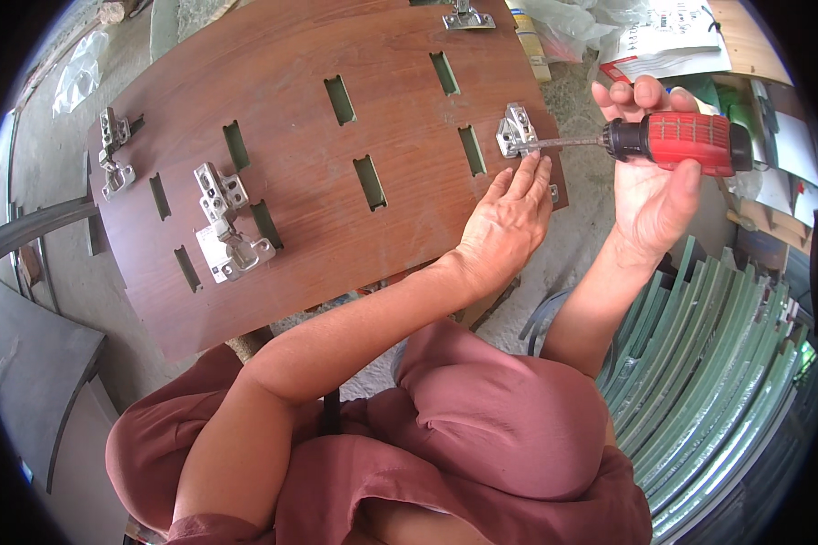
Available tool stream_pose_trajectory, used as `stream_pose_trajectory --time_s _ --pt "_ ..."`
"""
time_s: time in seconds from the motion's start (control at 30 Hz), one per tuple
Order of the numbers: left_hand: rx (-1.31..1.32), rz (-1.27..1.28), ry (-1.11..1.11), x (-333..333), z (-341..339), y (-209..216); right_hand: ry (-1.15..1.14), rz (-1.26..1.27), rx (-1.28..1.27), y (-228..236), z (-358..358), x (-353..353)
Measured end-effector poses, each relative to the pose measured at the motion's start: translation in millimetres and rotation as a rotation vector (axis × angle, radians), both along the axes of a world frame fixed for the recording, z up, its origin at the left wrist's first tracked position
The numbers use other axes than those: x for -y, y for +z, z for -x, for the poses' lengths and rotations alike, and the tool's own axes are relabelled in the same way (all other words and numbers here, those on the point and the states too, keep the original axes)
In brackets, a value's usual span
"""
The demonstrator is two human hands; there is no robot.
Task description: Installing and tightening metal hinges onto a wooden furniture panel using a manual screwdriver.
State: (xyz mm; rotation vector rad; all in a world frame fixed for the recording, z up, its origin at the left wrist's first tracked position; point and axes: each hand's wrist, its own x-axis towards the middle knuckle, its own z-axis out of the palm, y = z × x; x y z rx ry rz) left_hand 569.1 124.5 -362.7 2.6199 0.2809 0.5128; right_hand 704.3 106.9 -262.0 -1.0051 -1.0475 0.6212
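Observation:
A brown wood-look panel (291,173) with several rectangular slots lies in front of me. At its right end sits a metal cabinet hinge (516,127). My left hand (507,218) lies on the panel, fingers stretched out, fingertips touching the lower edge of that hinge. Held level in my right hand (650,204) is a screwdriver with a red and black handle (691,143). Its fingers are partly loose around the handle, thumb below. The shaft points left and its tip meets the hinge; the exact screw is hidden.
More hinges lie on the panel: one at the left edge (114,150), one at left front (227,222), one at the far edge (468,14). Several green-edged sheets (709,363) stand at lower right. Printed papers (668,41) and plastic bags (563,23) lie at far right.

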Motion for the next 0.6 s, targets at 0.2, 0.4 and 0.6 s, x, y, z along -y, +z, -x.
stream_pose_trajectory --time_s 0.2,0.4,0.6 --pt "-0.01 0.01 -0.005 -0.2 1.2 0.7 -0.258 0.12 0.195 2.8 1.7 2.6" --pt "-0.015 0.007 -0.009 -0.6 1.1 1.3 -0.076 0.024 -0.071 7.0 2.7 2.7" --pt "-0.034 0.007 -0.025 -2.0 1.6 2.9 -0.236 0.069 0.24 9.9 4.0 -0.1"
